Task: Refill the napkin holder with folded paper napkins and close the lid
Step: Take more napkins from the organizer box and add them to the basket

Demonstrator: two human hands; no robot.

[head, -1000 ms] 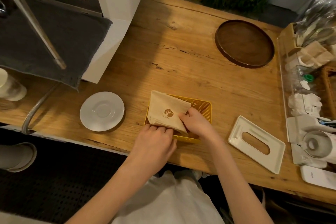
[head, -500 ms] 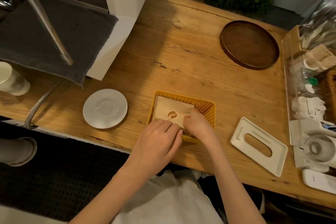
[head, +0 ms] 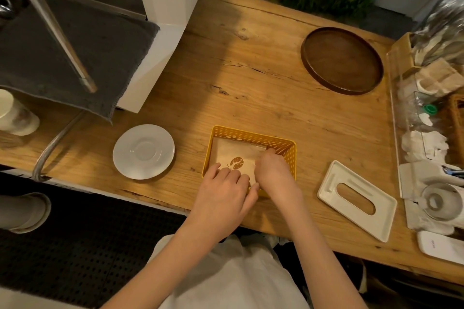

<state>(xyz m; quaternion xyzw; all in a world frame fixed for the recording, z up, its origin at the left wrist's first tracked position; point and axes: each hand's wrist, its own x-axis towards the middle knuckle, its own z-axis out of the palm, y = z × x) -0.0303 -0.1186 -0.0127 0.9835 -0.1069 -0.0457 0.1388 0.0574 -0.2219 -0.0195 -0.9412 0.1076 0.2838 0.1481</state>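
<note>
The napkins [head: 226, 155] are beige, folded square, with a brown printed mark on top, and lie flat inside the yellow perforated holder [head: 251, 134], which stands near the front edge of the desk [head: 251, 83]. The left hand [head: 223, 193] rests its straight fingers on the top napkin. The right hand [head: 273, 173] reaches down into the holder's right side; its fingers are hidden, so I cannot tell its grip. The white slotted lid [head: 383, 219] lies off, right of the holder; a saucer [head: 143, 152] sits to the left.
</note>
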